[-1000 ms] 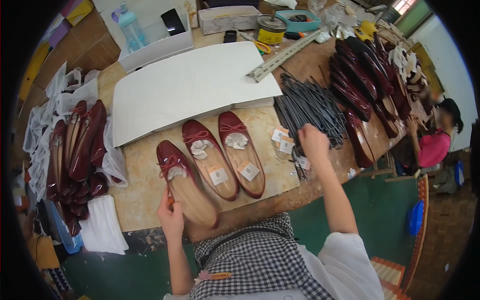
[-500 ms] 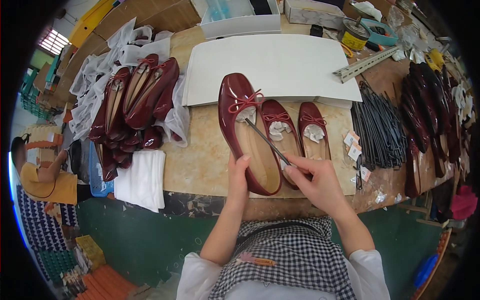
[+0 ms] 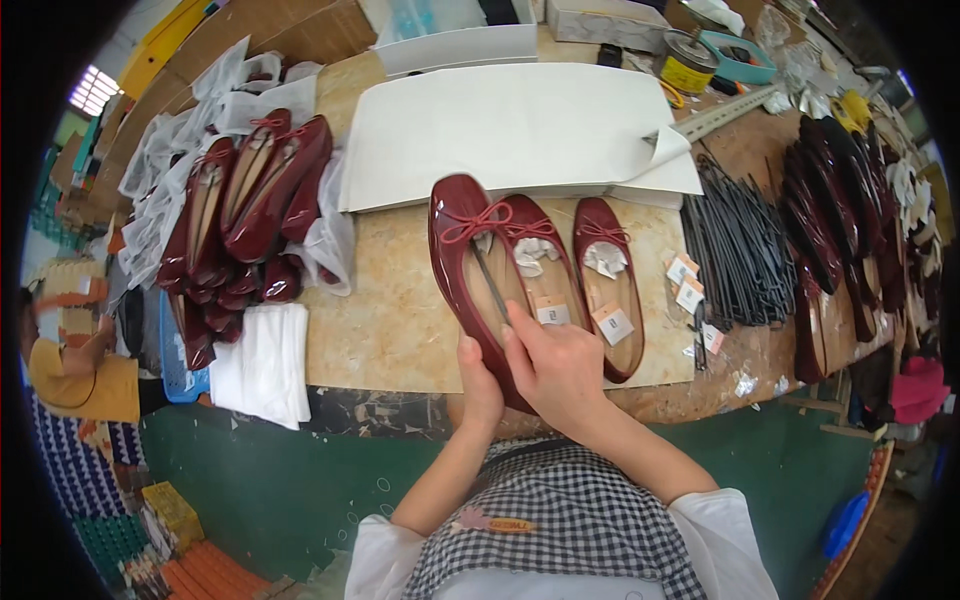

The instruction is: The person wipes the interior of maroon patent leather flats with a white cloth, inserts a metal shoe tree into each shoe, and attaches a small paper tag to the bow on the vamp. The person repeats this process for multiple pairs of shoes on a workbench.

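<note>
My left hand (image 3: 482,388) is closed round the outer side of a glossy dark red ballet flat (image 3: 447,235) with a bow, its toe pointing away from me. Pinched in my right hand (image 3: 560,365) is a thin dark stick (image 3: 490,272) that lies along the inside of this shoe, its far end up in the toe. My right hand covers much of the heel part. Just right of it, a second flat (image 3: 522,215) and a third flat (image 3: 597,213) lie on the table, each with crumpled white paper in the toe and a small tag on the insole.
White paper sheets (image 3: 480,130) lie behind the shoes, one corner curled up. A pile of red flats (image 3: 270,205) and a folded white cloth (image 3: 265,365) are at left. Many dark sticks (image 3: 745,245), loose tags (image 3: 688,292) and more red shoes (image 3: 835,215) are at right. Another person sits far left.
My right hand has moved left over the held shoe, and the stick now lies more in line with it. The paper's right corner has curled up. The whole view has shifted slightly.
</note>
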Action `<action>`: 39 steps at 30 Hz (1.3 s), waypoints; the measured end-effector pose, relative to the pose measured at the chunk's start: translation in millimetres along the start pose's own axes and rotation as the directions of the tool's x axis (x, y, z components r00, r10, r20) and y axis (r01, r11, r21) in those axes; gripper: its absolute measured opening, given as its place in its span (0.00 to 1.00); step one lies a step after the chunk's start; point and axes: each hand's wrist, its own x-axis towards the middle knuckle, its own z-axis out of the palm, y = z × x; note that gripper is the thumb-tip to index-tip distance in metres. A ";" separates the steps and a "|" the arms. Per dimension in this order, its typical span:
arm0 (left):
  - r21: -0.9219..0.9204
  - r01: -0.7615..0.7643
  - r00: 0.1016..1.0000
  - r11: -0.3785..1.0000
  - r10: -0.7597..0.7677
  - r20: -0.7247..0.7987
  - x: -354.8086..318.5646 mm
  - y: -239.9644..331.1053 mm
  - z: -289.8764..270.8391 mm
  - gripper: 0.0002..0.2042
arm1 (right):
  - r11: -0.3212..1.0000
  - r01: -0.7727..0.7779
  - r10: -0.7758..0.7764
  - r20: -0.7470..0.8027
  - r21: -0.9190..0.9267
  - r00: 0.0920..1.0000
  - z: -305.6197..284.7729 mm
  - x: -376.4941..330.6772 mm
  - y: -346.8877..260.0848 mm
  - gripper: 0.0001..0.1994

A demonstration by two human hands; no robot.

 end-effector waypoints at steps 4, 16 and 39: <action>-0.055 0.109 0.994 0.992 -0.109 0.017 -0.4 8.7 -3.1 0.36 | 0.980 -0.134 0.105 0.187 0.148 0.977 -15.0 -3.5 17.0 0.19; 0.854 -0.310 0.926 0.418 0.337 0.171 27.1 66.6 -15.3 0.27 | 0.470 -0.361 0.386 -0.180 -0.805 0.905 -122.2 -30.3 236.9 0.11; -0.019 -0.028 0.989 0.999 0.031 0.146 40.2 12.0 6.4 0.34 | 0.833 -0.458 0.300 0.441 0.311 0.846 -87.2 -12.4 8.3 0.18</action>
